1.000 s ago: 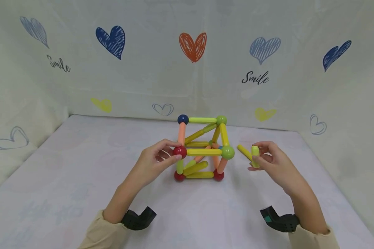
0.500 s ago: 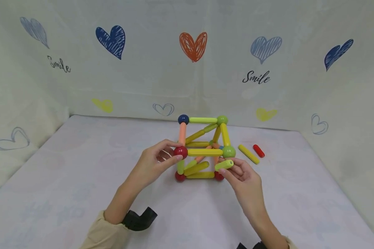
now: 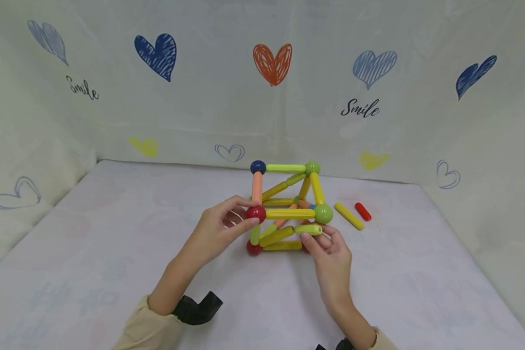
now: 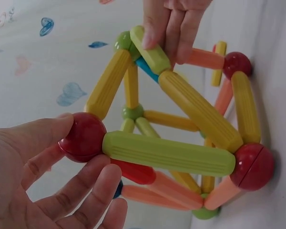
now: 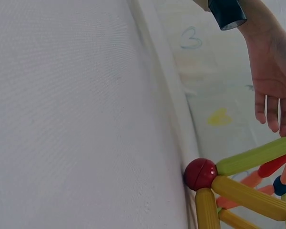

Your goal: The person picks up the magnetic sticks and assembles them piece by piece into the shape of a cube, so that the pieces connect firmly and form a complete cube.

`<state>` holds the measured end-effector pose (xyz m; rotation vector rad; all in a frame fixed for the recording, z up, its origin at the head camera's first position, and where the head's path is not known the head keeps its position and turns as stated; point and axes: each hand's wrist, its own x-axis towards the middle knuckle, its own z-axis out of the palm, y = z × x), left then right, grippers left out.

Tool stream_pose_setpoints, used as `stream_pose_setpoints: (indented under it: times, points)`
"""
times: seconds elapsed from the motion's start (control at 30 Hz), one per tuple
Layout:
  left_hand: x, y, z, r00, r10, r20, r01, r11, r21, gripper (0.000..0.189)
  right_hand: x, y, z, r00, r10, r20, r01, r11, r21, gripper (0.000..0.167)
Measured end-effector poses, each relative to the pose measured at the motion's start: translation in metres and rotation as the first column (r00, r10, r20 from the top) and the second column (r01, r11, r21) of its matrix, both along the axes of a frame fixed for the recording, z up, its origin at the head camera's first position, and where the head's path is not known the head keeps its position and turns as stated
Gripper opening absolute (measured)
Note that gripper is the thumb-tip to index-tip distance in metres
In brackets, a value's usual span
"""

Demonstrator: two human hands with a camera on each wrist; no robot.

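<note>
A box-shaped frame of magnetic rods and balls stands on the table in the head view. My left hand (image 3: pixel 218 221) pinches the red ball (image 3: pixel 256 214) at its upper front left corner. My right hand (image 3: pixel 332 262) holds a short light green rod (image 3: pixel 307 230) between thumb and fingers. One end of that rod meets the free end of a slanting yellow rod (image 4: pixel 200 109), which rises from the lower red ball (image 4: pixel 252 166). Its other end lies close to the green ball (image 3: pixel 323 213); contact is unclear. In the right wrist view, the right hand is not visible.
Right of the frame, a loose yellow rod (image 3: pixel 349 216) and a short red rod (image 3: pixel 363 212) lie on the white tabletop (image 3: pixel 113 272). Behind the table hangs a pale cloth (image 3: pixel 210 97) printed with hearts.
My right hand has come left from beside the loose rods, carrying the short green rod from upright to nearly level against the slanting yellow one. The left hand keeps its hold.
</note>
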<state>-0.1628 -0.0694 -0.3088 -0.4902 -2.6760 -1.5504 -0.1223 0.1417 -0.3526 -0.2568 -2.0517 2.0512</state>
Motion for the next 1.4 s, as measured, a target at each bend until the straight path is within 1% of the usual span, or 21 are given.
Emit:
stream_pose_setpoints:
  times: [0.13, 0.23, 0.33, 0.47, 0.57, 0.63, 0.77, 0.87, 1.0, 1.1, 1.17, 1.33, 1.4]
  points:
    - [0.0, 0.0, 0.0, 1.0, 0.0, -0.008, 0.0, 1.0, -0.003, 0.03, -0.001, -0.001, -0.001, 1.0, 0.0, 0.003, 0.0, 1.0, -0.025, 0.039]
    - [0.0, -0.001, 0.0, 1.0, 0.003, -0.001, -0.003, 1.0, 0.002, 0.03, -0.001, -0.001, 0.0, 1.0, -0.004, -0.008, 0.004, 1.0, -0.017, 0.04]
    - [0.0, -0.001, 0.001, 1.0, 0.001, 0.007, -0.001, 1.0, 0.014, 0.03, 0.001, -0.003, 0.0, 0.999, -0.01, -0.032, 0.011, 0.999, 0.031, 0.038]
    - [0.001, -0.001, 0.001, 1.0, -0.013, -0.016, 0.014, 1.0, 0.016, 0.03, 0.005, -0.003, 0.0, 0.994, -0.026, -0.106, 0.038, 0.993, 0.11, 0.033]
    - [0.001, 0.0, 0.002, 1.0, -0.016, -0.021, 0.016, 1.0, 0.014, 0.029, 0.007, -0.002, 0.002, 0.991, -0.035, -0.129, 0.05, 0.992, 0.118, 0.029]
    - [0.001, 0.0, 0.002, 1.0, -0.012, -0.017, 0.012, 1.0, 0.011, 0.029, 0.009, -0.001, 0.005, 0.993, -0.029, -0.116, 0.04, 0.995, 0.094, 0.028]
    - [0.001, 0.0, 0.002, 1.0, -0.009, -0.026, 0.01, 1.0, 0.004, 0.029, 0.013, 0.001, 0.011, 0.997, 0.01, -0.083, -0.012, 1.0, -0.015, 0.03]
    - [0.001, -0.001, 0.0, 0.999, -0.011, -0.032, 0.011, 1.0, 0.002, 0.03, 0.016, 0.002, 0.016, 0.997, 0.052, -0.062, -0.059, 0.993, -0.1, 0.033]
    - [0.0, -0.001, 0.0, 1.0, -0.01, -0.026, 0.01, 1.0, 0.001, 0.03, 0.02, 0.003, 0.021, 0.992, 0.121, -0.034, -0.125, 0.978, -0.168, 0.033]
    - [0.001, -0.001, 0.0, 1.0, -0.005, -0.017, 0.005, 1.0, 0.001, 0.03, 0.024, 0.002, 0.025, 0.984, 0.178, -0.003, -0.175, 0.965, -0.196, 0.026]
    - [0.001, -0.001, 0.0, 1.0, -0.003, -0.012, 0.003, 1.0, 0.0, 0.03, 0.025, 0.001, 0.027, 0.981, 0.192, 0.031, -0.182, 0.963, -0.201, 0.022]
    - [0.001, -0.001, 0.002, 1.0, 0.002, 0.006, -0.002, 1.0, 0.005, 0.03, 0.024, -0.001, 0.027, 0.981, 0.151, 0.121, -0.131, 0.979, -0.157, 0.022]
    - [0.001, -0.001, 0.002, 1.0, -0.001, 0.005, 0.001, 1.0, 0.011, 0.03, 0.022, 0.0, 0.027, 0.976, 0.159, 0.152, -0.135, 0.978, -0.159, 0.023]
